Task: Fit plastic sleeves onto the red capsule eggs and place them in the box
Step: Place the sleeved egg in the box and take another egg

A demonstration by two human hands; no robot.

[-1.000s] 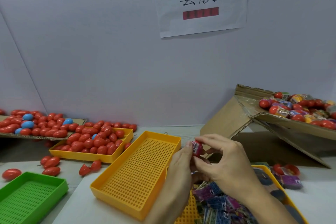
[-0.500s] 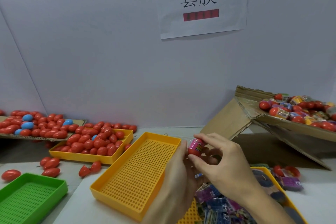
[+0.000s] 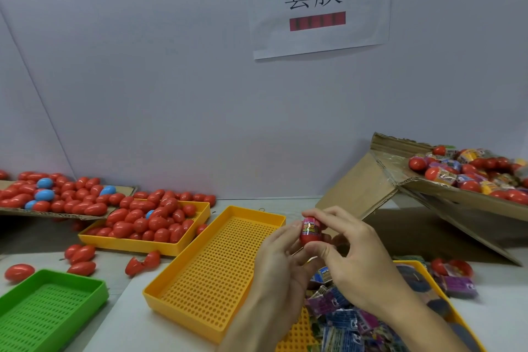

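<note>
Seating sleeve (image 3: pixel 311 226) on red egg (image 3: pixel 312 238): left hand (image 3: pixel 281 260), right hand (image 3: pixel 358 260) fingers pinching egg; push evenly, avoid wrinkles, then box (image 3: pixel 423 190).

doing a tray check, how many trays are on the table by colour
yellow trays: 3, one full of red eggs, one bare, one holding sleeves
green trays: 1
total: 4
</note>
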